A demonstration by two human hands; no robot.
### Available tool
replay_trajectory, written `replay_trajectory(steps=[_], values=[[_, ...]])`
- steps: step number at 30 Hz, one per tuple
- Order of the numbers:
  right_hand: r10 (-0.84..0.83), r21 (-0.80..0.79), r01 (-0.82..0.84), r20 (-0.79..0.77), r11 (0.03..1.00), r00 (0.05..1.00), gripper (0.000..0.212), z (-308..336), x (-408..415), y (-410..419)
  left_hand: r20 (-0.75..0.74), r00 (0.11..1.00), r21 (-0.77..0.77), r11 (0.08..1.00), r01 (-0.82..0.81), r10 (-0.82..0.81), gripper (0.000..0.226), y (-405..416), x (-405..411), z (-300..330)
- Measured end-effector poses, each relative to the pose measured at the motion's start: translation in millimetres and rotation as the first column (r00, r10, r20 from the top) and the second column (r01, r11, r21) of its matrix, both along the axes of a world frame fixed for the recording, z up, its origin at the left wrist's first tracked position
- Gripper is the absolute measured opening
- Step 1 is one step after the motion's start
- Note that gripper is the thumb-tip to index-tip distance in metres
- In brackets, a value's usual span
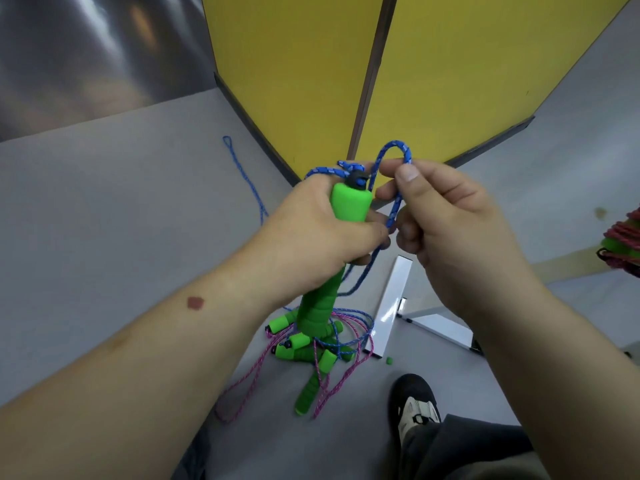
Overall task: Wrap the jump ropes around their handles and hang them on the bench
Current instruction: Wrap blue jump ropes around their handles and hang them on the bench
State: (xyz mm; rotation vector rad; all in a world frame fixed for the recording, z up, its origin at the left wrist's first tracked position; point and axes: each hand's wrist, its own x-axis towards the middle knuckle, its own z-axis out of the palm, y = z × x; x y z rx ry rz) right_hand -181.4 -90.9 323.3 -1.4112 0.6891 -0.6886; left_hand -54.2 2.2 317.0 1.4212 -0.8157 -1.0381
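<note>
Jump-rope handles (349, 206), green foam, stand upright in the left hand (311, 230), whose fingers curl tightly round them just below their top end. Blue rope (396, 202) leaves the dark cap at that top, arches in a loop above the right hand (446, 220), and runs down between its thumb and curled fingers, which pinch it just beside the handles. Both hands nearly touch. Below the left hand, a pile of ropes (322, 351), pink and blue with green handles, lies on the grey floor (121, 202). A white frame leg (391, 306) stands under the right hand, close to the pile. Yellow panels (450, 74) rise beyond both hands. Far right of the right hand, a wound red bundle (623, 240) sits at the picture's edge.
</note>
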Motion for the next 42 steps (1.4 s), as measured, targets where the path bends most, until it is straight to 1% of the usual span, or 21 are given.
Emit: replay_trajectory(steps=[2,5,8,10,11,13,14,15,17,19,20,23,26,28,31,32,35,37,39,40,42], values=[[-0.019,0.04,0.02,-0.023,0.999,1.0,0.02,-3,1,1,-0.079,0.995,-0.053,0.997,-0.063,0.059,0.067,0,0,1],[0.017,0.046,-0.014,-0.055,0.999,0.998,0.02,-7,1,2,-0.205,0.975,-0.115,0.987,-0.116,0.09,0.069,0,5,6],[0.129,0.098,-0.121,-0.083,0.988,0.988,0.023,-9,1,4,-0.341,0.927,-0.122,0.97,-0.212,0.159,0.059,-1,11,9],[0.252,0.119,-0.234,-0.167,0.965,0.953,0.023,-9,1,4,-0.428,0.873,-0.096,0.948,-0.302,0.235,0.052,-2,16,12],[0.296,0.091,-0.282,-0.222,0.955,0.929,0.02,-10,0,5,-0.448,0.852,-0.084,0.937,-0.34,0.27,0.05,-1,19,13],[0.287,0.014,-0.293,-0.261,0.956,0.922,0.016,-10,0,6,-0.432,0.842,-0.076,0.918,-0.389,0.322,0.051,-1,26,12],[0.246,-0.011,-0.255,-0.227,0.967,0.942,0.016,-8,0,6,-0.401,0.856,-0.068,0.921,-0.384,0.327,0.054,0,28,10],[0.202,-0.019,-0.208,-0.164,0.978,0.966,0.017,-6,0,6,-0.365,0.88,-0.057,0.936,-0.347,0.304,0.059,1,28,9],[0.122,-0.012,-0.122,-0.032,0.992,0.992,0.021,-1,1,4,-0.273,0.946,-0.036,0.981,-0.19,0.173,0.066,2,22,6],[0.053,-0.013,-0.053,0.019,0.999,0.998,0.02,3,1,2,-0.149,0.988,-0.002,1.0,-0.031,0.03,0.07,1,12,0],[0.027,-0.011,-0.027,0.019,1.0,0.999,0.02,3,1,2,-0.098,0.995,0.005,1.0,0.014,-0.013,0.07,1,7,-3],[-0.007,0.024,0.007,0.011,1.0,1.0,0.021,1,0,2,-0.024,1.0,-0.008,1.0,0.012,-0.012,0.064,-1,3,-4],[-0.004,0.07,0.003,0.018,0.998,1.0,0.016,0,1,4,-0.079,0.996,-0.038,0.998,-0.042,0.039,0.063,-2,5,-3],[0.004,0.059,-0.005,0.017,0.998,1.0,0.015,-1,2,5,-0.059,0.998,-0.04,0.999,-0.034,0.032,0.066,-2,3,-3],[0.008,0.053,-0.009,0.019,0.999,1.0,0.016,-3,2,5,-0.05,0.998,-0.074,0.997,-0.033,0.03,0.063,-1,-1,0],[0.011,0.062,-0.013,0.019,0.998,1.0,0.015,-4,2,4,-0.085,0.995,-0.107,0.992,-0.06,0.051,0.062,-1,-1,2],[0.091,0.099,-0.09,-0.004,0.991,0.996,0.017,-7,2,3,-0.285,0.948,-0.21,0.957,-0.202,0.138,0.055,-1,7,11],[0.196,0.086,-0.188,-0.094,0.978,0.976,0.02,-10,1,5,-0.379,0.903,-0.215,0.93,-0.299,0.203,0.05,0,16,16],[0.258,0.023,-0.258,-0.175,0.966,0.95,0.016,-11,0,8,-0.409,0.873,-0.206,0.905,-0.372,0.266,0.049,1,24,17],[0.256,-0.007,-0.261,-0.177,0.965,0.95,0.015,-11,0,8,-0.408,0.866,-0.195,0.899,-0.391,0.289,0.05,1,27,16],[0.216,-0.036,-0.221,-0.107,0.975,0.97,0.017,-9,1,8,-0.373,0.876,-0.144,0.914,-0.38,0.305,0.052,2,28,13]])
